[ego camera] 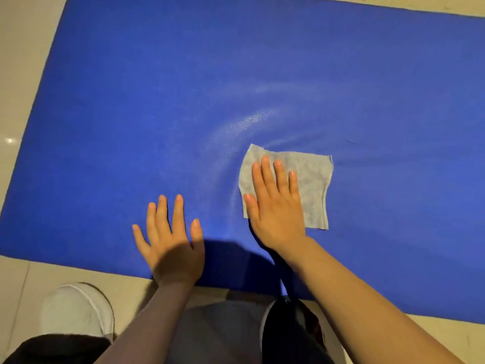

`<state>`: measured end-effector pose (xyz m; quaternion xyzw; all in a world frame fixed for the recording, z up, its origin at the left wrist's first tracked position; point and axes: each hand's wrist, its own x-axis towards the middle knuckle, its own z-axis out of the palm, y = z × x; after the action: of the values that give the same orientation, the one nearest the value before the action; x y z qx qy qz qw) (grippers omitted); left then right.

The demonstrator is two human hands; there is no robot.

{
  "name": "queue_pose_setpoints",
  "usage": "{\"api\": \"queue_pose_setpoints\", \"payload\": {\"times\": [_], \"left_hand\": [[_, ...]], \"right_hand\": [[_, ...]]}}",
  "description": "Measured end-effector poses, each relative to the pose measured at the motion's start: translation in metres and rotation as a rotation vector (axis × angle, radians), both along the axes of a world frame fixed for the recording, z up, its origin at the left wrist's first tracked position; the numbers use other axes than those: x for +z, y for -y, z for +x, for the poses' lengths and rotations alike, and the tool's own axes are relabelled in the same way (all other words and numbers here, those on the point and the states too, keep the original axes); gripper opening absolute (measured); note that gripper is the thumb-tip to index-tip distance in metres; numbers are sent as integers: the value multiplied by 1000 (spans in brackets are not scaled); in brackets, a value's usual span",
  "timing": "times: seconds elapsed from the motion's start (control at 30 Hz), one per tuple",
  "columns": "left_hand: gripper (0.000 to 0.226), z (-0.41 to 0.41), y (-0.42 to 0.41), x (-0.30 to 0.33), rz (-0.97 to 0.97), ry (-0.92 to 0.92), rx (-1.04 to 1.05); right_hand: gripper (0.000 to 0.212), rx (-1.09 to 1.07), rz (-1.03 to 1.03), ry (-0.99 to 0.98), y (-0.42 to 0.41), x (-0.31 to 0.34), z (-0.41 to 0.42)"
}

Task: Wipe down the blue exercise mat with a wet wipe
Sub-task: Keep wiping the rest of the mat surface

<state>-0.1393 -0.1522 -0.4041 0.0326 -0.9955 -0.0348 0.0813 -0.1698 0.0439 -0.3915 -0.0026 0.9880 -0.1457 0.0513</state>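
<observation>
So the mat [131,114] is lying flat on the tiled floor [18,74], and the wipe [312,185] is sitting spread out on it, a bit right of centre near the front edge. The right hand [275,206] is pressing down on the wipe with its fingers straight and flat, nothing curled or pinching. Makes sense, since a flat palm is spreading the pressure over more of the sheet and keeping it from bunching. The left hand [170,240] is resting flat on the mat just beside it, fingers fanned out and holding nothing; my guess is it's pinning the mat so it isn't sliding around, and propping up the lean too. There are curved shiny streaks above and left of the wipe, so that patch is looking damp already. Most of the mat is looking dry, so plenty is left, I'd say. A white shoe [78,311] is planted on the floor at the near edge.
</observation>
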Motion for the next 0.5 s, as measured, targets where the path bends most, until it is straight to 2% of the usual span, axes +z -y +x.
{"api": "queue_pose_setpoints", "payload": {"times": [0.13,0.3,0.4,0.5], "left_hand": [[49,-2,0,2,-13,18,29],[50,-1,1,1,-22,7,33],[52,-1,3,3,1,5,18],[55,-2,4,5,40,28,26]], "right_hand": [[57,228,21,-56,53,-3,-34],[56,348,76,-48,68,-4,-50],[52,145,24,-54,25,-4,-29],[57,-209,85,35,-47,-1,4]]}}
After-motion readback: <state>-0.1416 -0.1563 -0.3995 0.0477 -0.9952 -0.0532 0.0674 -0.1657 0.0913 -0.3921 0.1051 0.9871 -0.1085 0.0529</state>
